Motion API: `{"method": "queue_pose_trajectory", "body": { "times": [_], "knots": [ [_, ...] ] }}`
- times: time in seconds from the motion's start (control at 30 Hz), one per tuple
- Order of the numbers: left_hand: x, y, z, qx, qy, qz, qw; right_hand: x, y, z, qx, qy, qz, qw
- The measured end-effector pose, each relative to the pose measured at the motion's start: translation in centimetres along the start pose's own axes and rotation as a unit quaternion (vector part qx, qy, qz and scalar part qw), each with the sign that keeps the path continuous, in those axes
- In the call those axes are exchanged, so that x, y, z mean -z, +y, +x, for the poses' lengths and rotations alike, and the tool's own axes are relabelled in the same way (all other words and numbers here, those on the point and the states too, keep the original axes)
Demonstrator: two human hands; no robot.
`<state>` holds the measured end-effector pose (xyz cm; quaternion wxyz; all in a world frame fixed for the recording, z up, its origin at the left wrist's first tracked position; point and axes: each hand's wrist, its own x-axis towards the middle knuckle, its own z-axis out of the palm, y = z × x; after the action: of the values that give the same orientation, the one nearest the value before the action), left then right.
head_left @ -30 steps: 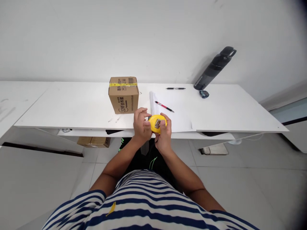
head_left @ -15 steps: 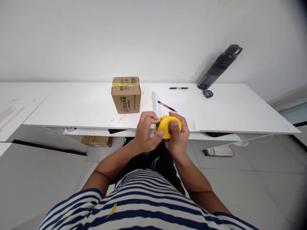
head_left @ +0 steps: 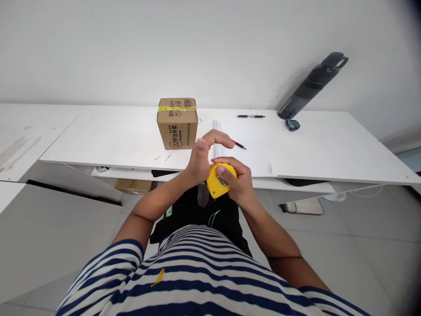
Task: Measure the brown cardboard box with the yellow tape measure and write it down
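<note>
A yellow tape measure [head_left: 218,181] is gripped in my right hand [head_left: 240,179], with the thumb across its face, in front of the desk's front edge. My left hand [head_left: 201,159] is raised just left of it, thumb up and fingers curved apart, holding nothing; its palm side is close to the tape measure, and I cannot tell if they touch. Beyond my hands, an open notebook [head_left: 256,149] lies on the desk. A red and black pen [head_left: 239,145] rests on it, partly hidden by my left fingers. Left of the notebook stands a cardboard box [head_left: 179,129] with yellow tape across its top.
A black pen [head_left: 251,116] lies at the back of the white desk [head_left: 332,149]. A dark bottle [head_left: 311,87] stands at the back right, with a small dark blue round object [head_left: 292,125] before it. Below is a shelf with a cardboard carton [head_left: 134,186] under it.
My left hand has let go of the tape measure and opened, its fingers lifting up. The tape measure has turned and shifted slightly left in my right hand. The view has moved slightly.
</note>
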<state>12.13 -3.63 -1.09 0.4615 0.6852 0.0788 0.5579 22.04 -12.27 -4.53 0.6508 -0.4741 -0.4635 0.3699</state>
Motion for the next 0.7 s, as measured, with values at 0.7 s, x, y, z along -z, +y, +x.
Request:
{"method": "queue_pose_trajectory", "body": {
  "times": [0.7],
  "knots": [
    [2.9, 0.7, -3.2, -0.045, -0.122, 0.199, 0.971, -0.9, 0.5, 0.0, -0.005, 0.181, 0.138, 0.974]
  ]
}}
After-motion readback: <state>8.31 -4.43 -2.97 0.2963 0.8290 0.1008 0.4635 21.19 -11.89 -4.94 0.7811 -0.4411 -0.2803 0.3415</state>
